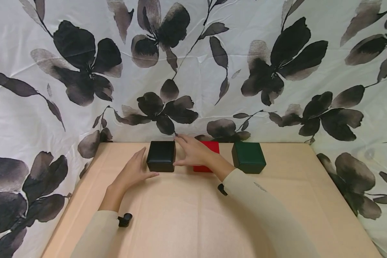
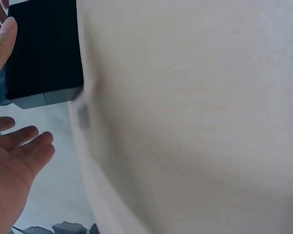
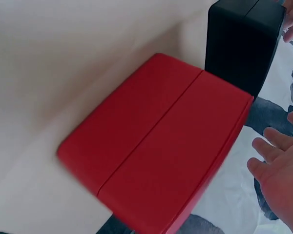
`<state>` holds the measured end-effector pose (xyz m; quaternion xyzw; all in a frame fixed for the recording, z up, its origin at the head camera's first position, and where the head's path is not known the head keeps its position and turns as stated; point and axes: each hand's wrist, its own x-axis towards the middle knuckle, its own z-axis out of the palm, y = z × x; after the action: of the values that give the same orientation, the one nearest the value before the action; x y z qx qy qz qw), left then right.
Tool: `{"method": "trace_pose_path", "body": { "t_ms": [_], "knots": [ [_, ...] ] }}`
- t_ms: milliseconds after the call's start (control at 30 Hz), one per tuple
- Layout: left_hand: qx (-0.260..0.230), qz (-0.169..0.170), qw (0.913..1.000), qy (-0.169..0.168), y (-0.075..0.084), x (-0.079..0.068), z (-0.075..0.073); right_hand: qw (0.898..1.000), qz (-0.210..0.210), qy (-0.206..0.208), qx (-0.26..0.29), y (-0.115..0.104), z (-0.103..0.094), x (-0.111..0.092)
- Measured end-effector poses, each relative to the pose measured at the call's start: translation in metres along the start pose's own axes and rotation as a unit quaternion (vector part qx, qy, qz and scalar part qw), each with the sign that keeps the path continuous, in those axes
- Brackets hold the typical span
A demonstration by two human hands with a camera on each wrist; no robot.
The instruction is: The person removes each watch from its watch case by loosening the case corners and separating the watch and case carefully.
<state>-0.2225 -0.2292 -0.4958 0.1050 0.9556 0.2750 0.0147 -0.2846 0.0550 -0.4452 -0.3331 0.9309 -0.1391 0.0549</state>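
A black box (image 1: 160,157) with a lid seam stands at the back of the table, between both hands. My left hand (image 1: 131,167) is at its left side, fingers stretched, thumb by the front corner. My right hand (image 1: 193,152) reaches in from the right, over part of a red box (image 1: 209,152), with its fingers spread and thumb tip near the black box's right side. The left wrist view shows the left thumb (image 2: 2,46) overlapping the black box (image 2: 45,51). In the right wrist view, the right fingers (image 3: 276,146) extend beside the red box (image 3: 151,141).
A dark green box (image 1: 249,157) stands to the right of the red one. A floral curtain (image 1: 200,86) hangs behind the pale wooden table (image 1: 187,211), close behind the row of boxes.
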Motion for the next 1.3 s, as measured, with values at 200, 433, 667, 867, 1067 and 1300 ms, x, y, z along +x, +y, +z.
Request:
{"method": "trace_pose_path", "body": {
  "t_ms": [200,433,667,867,1067,1300],
  "knots": [
    [-0.062,-0.018,0.9979,0.005,-0.007,0.003,0.007,1.0,0.0,-0.014,-0.005,-0.005,0.008,0.011],
    [-0.096,0.0,0.9952,0.013,-0.01,0.007,0.014,0.999,-0.008,-0.008,-0.042,-0.01,0.019,0.019],
    [-0.123,-0.015,0.9922,-0.003,-0.008,0.011,0.016,0.999,-0.009,-0.02,-0.046,-0.015,0.03,0.021],
    [-0.115,-0.026,0.9931,0.0,-0.007,0.014,0.018,0.998,-0.012,-0.017,-0.054,-0.018,0.034,0.021],
    [-0.108,-0.035,0.9935,0.007,-0.01,0.017,0.022,0.998,-0.001,-0.01,-0.055,-0.023,0.039,0.022],
    [-0.118,-0.042,0.992,0.019,-0.01,0.016,0.023,0.999,-0.001,0.003,-0.044,-0.024,0.04,0.021]
  ]
}}
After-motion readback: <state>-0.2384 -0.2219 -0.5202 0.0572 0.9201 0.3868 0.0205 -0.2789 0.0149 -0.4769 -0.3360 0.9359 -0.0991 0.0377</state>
